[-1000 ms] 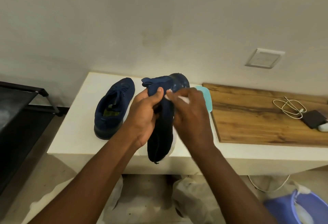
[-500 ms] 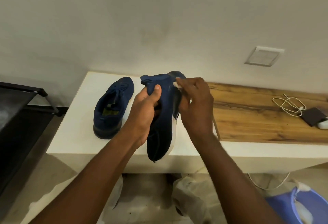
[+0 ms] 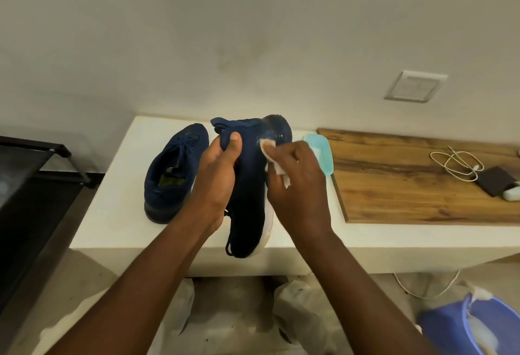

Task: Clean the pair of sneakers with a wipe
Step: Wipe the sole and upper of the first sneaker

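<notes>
Head view: the left hand (image 3: 216, 177) grips a navy sneaker (image 3: 249, 185) held up over the front edge of the white bench (image 3: 118, 214), its thumb pressed on the knit collar near the top and the other fingers wrapped behind the upper, out of sight. The shoe stands roughly on end, toe pointing down toward the person, white sole edge facing right. The right hand (image 3: 298, 185) has its fingers (image 3: 284, 154) pinched on a white wipe (image 3: 271, 154), which is pressed against the glossy heel part of the shoe just above the fingertips; a loose corner of the wipe hangs below the fingers beside the sole. Left of the left hand, the second navy sneaker (image 3: 171, 174) rests flat on the bench, opening up, apart from the held one. Just behind the right hand's knuckles lies a pale teal pack (image 3: 320, 157), at the edge of a wooden board (image 3: 422, 185). Farther right on the board sit a coiled white cable (image 3: 455, 164) and a dark wallet (image 3: 496, 184). A blue basin (image 3: 461, 326) stands on the floor, lower right
</notes>
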